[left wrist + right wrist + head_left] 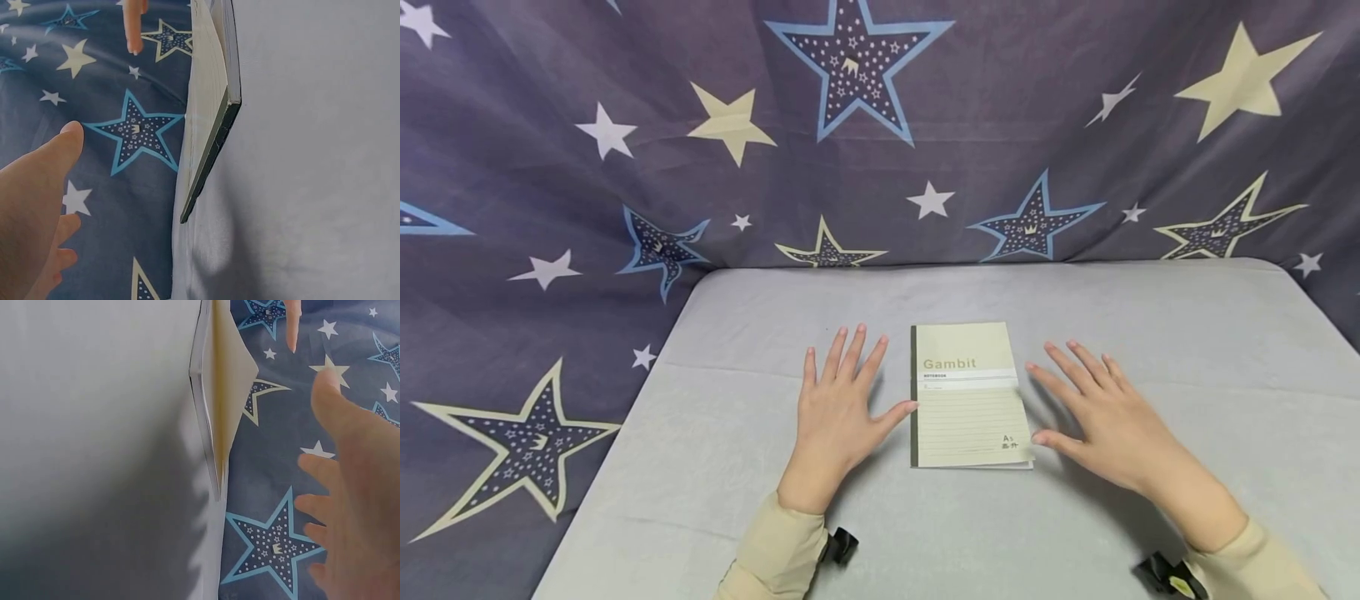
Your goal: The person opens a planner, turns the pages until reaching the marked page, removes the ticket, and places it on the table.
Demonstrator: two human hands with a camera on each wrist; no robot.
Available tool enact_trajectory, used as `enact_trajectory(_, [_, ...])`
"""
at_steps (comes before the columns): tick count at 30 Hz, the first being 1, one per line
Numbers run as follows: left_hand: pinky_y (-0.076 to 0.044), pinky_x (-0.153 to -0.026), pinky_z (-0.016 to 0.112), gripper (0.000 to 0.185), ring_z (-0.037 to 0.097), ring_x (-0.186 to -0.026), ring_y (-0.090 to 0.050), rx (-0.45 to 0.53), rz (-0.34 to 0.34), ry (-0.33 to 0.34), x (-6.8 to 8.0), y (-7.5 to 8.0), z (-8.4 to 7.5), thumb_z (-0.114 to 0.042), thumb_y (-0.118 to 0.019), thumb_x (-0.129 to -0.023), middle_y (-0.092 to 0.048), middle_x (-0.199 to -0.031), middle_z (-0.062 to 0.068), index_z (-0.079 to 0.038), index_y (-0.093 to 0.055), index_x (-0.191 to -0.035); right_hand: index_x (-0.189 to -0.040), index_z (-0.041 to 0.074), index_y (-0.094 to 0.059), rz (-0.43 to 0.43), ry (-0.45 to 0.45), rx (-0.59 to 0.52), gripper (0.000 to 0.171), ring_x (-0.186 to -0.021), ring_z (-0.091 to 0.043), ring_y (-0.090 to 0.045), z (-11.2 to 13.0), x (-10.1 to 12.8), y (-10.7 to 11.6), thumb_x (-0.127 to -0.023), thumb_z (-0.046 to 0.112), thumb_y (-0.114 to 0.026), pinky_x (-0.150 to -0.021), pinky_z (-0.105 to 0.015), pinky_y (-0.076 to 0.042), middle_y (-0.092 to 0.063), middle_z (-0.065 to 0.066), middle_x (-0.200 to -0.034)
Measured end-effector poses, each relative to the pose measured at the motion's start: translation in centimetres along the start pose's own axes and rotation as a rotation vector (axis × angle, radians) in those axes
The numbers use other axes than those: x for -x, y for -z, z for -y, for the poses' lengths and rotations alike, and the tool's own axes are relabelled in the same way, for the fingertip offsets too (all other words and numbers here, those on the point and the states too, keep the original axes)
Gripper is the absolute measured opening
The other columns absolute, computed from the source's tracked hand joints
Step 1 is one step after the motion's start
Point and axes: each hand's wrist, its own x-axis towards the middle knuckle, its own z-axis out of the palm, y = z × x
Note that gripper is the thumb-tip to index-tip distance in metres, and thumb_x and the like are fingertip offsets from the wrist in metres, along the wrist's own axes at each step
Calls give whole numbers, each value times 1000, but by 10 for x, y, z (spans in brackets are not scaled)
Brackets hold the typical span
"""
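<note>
Two bare hands lie spread over a grey table [1150, 333], one on each side of a thin notebook [967, 396]. The notebook lies flat and closed near the middle of the table, with a pale green cover, the word "Gambit" printed on it, and a dark spine along its left edge.

The left hand [837, 406] has its fingers straight and apart and holds nothing; its thumb points to the spine and seems to come just to it, but I cannot tell if it really touches. The right hand [1093, 412] is also spread with fingers apart and empty; its thumb is very near the lower right corner of the cover. From the right wrist view, the notebook [220, 394] shows its page edges, and they look slightly loose at the open side.

Behind the table hangs a dark blue cloth with stars [857, 67].

I judge that the notebook is light and not stiff: a soft paper cover with few pages, so it would bend if someone lifts it by one corner only. The cover looks smooth and it may slide a little on the table cloth. The spine side is the firmest place to take hold, or both long edges together; the free right edge would open instead.
</note>
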Motion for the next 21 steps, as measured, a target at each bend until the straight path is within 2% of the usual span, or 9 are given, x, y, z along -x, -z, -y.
enact_trajectory(4, [-2, -120, 54, 88, 22, -152, -9, 5, 0, 0, 0, 1, 0, -76, -51, -85, -23, -163, 2, -25, -35, -155, -152, 17, -41, 46, 10, -36, 80, -147, -39, -19, 4, 1, -4, -88, 59, -65, -119, -58, -11, -27, -11, -161])
enact_trajectory(9, [0, -120, 53, 88, 23, -151, -10, 12, 4, 2, 0, 1, 1, -75, -51, -86, -23, -163, 2, -26, -34, -156, -150, 16, -45, 73, 22, -85, 81, -143, -42, -28, 8, 2, -8, -86, 61, -66, -111, -65, -25, -34, -14, -157])
enact_trajectory(14, [1, -121, 53, 87, 22, -151, -10, 15, 8, 3, 0, 1, 2, -75, -51, -86, -23, -163, 2, -25, -35, -156, -149, 17, -47, 115, 2, -129, 80, -141, -42, -32, 12, 2, -12, -85, 63, -66, -111, -65, -25, -37, -15, -155])
enact_trajectory(21, [-1, -121, 53, 86, 23, -151, -10, 16, 17, 5, 0, 1, 2, -74, -51, -87, -24, -163, 3, -24, -36, -155, -145, 12, -51, 165, -8, -143, 83, -136, -40, -41, 17, 3, -14, -84, 65, -66, -110, -64, -29, -46, -17, -149])
